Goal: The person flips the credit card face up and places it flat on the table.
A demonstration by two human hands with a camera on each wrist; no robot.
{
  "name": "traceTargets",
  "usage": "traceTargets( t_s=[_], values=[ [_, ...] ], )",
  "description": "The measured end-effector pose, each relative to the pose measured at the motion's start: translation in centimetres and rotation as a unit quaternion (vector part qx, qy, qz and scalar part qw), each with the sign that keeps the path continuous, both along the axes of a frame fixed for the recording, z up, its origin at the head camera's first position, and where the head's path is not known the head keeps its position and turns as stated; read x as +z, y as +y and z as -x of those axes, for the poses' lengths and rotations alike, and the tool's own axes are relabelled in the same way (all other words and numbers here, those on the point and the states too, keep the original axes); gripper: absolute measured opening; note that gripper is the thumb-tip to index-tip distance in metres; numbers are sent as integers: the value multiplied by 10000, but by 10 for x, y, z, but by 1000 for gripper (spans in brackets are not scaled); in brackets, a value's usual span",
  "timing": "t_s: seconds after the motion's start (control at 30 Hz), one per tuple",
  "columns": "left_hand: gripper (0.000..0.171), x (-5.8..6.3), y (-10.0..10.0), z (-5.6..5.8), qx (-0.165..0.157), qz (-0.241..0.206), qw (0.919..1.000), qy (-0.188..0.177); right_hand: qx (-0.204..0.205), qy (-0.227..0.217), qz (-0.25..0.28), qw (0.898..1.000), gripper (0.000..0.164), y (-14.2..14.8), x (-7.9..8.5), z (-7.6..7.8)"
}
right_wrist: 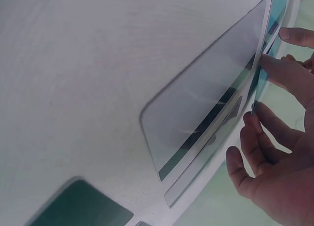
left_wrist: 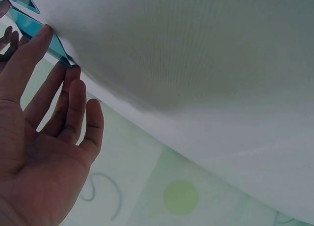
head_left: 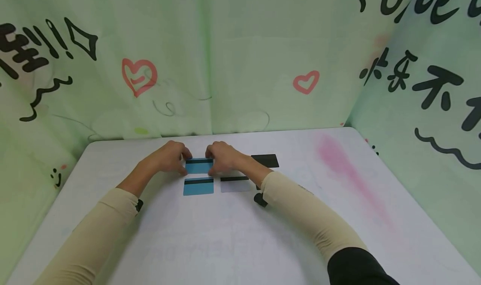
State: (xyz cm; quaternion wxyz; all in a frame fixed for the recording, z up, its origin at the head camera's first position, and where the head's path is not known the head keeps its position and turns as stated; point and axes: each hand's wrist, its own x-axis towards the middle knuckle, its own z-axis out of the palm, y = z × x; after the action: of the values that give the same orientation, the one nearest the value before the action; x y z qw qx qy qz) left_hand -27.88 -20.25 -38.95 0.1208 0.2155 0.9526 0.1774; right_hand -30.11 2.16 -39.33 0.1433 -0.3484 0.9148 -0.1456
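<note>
Before me, left grip and right grip are pinching the upper blue card, not yet released; lower blue card, grey card and black card are already lying flat.

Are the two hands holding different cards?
No, the left hand pinches one end of a blue card and the right hand pinches its other end.
</note>
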Motion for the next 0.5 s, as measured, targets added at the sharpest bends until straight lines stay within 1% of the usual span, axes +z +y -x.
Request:
traceTargets(
  t_s=[0.23,0.33,0.5],
  values=[
    [46,0,-1,0,21,-28,10000,-44,-44,-34,19,10000,51,-2,0,0],
    [47,0,-1,-1,69,-102,9999,-88,-114,56,-27,9999,51,-2,0,0],
    [48,1,-3,-2,51,-240,9997,-64,-213,207,-42,9996,49,1,0,1]
  ],
)
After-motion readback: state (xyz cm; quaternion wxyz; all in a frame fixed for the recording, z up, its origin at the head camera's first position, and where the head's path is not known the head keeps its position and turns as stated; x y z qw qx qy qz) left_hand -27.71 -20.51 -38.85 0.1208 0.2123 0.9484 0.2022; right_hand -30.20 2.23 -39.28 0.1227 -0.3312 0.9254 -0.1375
